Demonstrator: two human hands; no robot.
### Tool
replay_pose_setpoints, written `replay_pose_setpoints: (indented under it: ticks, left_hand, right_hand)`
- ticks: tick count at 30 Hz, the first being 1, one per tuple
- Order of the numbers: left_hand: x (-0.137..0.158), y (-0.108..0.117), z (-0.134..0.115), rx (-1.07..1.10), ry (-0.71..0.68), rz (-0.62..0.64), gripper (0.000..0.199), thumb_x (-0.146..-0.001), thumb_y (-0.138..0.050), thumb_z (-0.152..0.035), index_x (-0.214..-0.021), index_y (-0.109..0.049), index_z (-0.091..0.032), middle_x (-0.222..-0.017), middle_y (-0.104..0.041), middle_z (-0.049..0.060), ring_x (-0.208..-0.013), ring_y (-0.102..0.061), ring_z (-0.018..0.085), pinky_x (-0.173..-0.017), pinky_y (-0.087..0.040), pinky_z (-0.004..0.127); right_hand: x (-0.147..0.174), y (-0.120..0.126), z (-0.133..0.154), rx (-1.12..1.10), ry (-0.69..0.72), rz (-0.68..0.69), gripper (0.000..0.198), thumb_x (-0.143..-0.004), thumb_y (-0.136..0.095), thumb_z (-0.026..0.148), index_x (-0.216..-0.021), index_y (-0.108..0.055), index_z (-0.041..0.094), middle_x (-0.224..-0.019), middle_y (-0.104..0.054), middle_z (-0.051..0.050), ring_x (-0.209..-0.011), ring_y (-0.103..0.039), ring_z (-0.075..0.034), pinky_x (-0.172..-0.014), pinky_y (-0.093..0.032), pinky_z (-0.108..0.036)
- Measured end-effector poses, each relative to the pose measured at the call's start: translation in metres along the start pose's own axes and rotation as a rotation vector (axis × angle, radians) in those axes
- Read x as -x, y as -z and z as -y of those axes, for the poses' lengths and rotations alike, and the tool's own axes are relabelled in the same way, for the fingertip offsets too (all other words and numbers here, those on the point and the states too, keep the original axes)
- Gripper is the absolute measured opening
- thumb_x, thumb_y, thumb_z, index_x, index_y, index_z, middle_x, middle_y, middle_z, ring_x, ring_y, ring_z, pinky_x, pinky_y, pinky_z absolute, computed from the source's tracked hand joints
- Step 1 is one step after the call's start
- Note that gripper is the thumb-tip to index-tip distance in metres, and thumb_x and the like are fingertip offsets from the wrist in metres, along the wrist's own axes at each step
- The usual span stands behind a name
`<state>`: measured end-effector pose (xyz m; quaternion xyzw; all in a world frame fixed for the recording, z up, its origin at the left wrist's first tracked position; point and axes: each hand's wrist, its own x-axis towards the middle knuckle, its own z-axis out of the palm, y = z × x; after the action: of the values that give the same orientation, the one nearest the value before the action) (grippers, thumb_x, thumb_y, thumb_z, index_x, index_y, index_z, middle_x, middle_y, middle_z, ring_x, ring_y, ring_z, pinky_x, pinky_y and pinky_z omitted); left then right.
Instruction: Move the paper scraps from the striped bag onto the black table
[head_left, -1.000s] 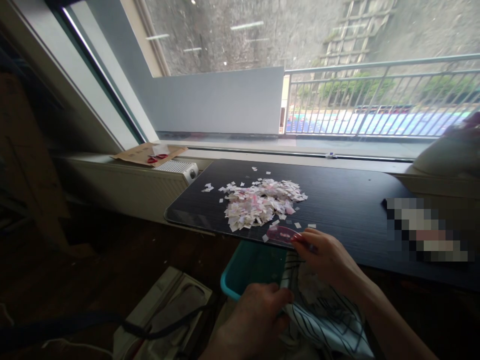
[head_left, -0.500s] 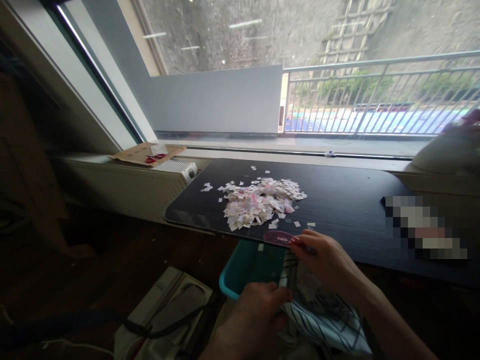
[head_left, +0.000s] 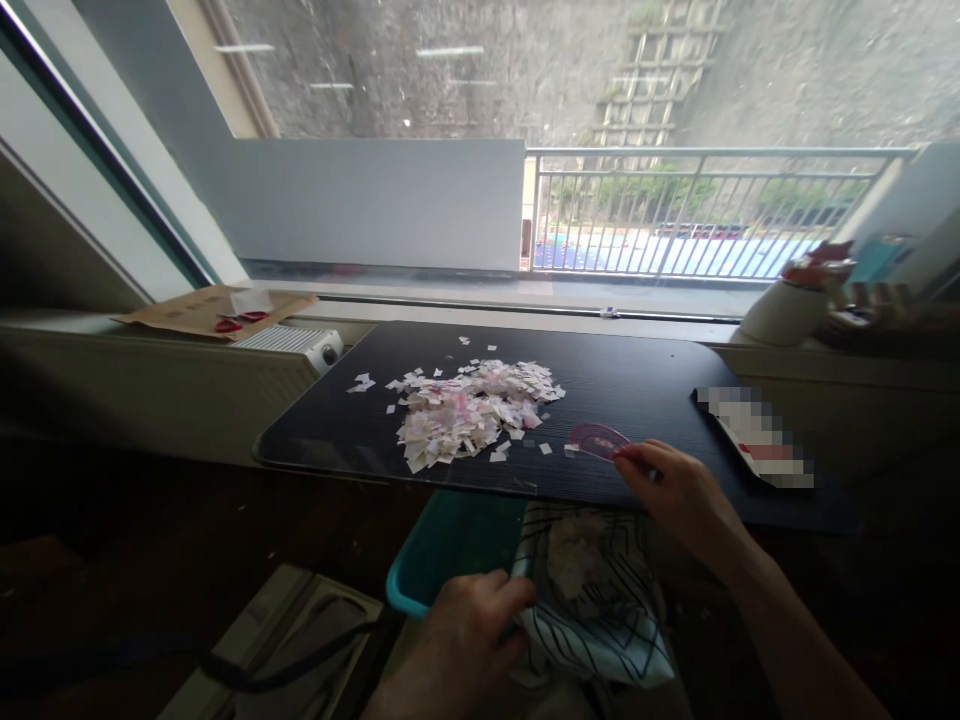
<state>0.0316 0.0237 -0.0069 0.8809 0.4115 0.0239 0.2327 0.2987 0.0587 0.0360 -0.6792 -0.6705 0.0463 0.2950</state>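
Observation:
My right hand (head_left: 679, 495) pinches one end of a pink see-through protractor (head_left: 598, 438) just above the dark tabletop (head_left: 622, 370), beside a few loose scraps. To its left lies a spread heap of small cut paper pieces (head_left: 457, 415), mostly white with some pinkish ones. Below the table edge, my left hand (head_left: 476, 625) is closed on the rim of a pale bag with dark stripes (head_left: 615, 645). The bag's mouth is open, and paper scraps (head_left: 574, 555) show inside it.
A teal tub (head_left: 405, 575) sits under the table edge, left of the bag. Red-handled scissors (head_left: 229, 325) rest on brown cardboard (head_left: 176, 312) by the window. A blurred-out object (head_left: 761, 440) lies on the table's right. A pale vase-like container (head_left: 784, 308) stands on the sill.
My right hand has moved the protractor from the table's front edge, over the bag, to farther in and right of the paper heap. My left hand keeps hold of the bag. The view has turned right.

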Motion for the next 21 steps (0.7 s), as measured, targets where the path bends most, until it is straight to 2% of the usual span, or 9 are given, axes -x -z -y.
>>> replay_pose_setpoints:
  ticks: [11,15,21]
  left_hand:
    - [0.0,-0.006,0.006,0.047,-0.023,-0.034,0.033,-0.07,-0.051,-0.006,-0.097,-0.058,-0.024,-0.088,-0.062,-0.001,-0.081,-0.06,0.018,-0.068,-0.04,0.025]
    - [0.0,-0.007,0.007,0.058,-0.02,-0.045,0.035,-0.069,-0.052,-0.005,-0.097,-0.058,-0.024,-0.087,-0.062,-0.001,-0.081,-0.06,0.017,-0.068,-0.039,0.025]
    - [0.0,-0.006,0.006,0.047,-0.031,-0.037,0.034,-0.07,-0.052,-0.005,-0.098,-0.058,-0.024,-0.087,-0.062,0.0,-0.081,-0.06,0.018,-0.067,-0.039,0.025]
  right_hand:
    - [0.001,0.007,-0.009,0.045,-0.039,-0.008,0.025,-0.085,-0.048,0.035,-0.087,-0.068,0.021,-0.08,-0.067,-0.002,-0.067,-0.061,-0.016,-0.062,-0.041,-0.027]
    - [0.005,0.007,-0.003,0.037,-0.034,-0.011,0.024,-0.085,-0.05,0.037,-0.086,-0.068,0.022,-0.076,-0.065,-0.001,-0.062,-0.058,-0.014,-0.059,-0.039,-0.026]
    - [0.007,0.001,0.009,-0.056,0.007,0.051,0.021,-0.085,-0.05,0.034,-0.083,-0.068,0.023,-0.077,-0.064,0.001,-0.065,-0.057,-0.013,-0.062,-0.039,-0.025]
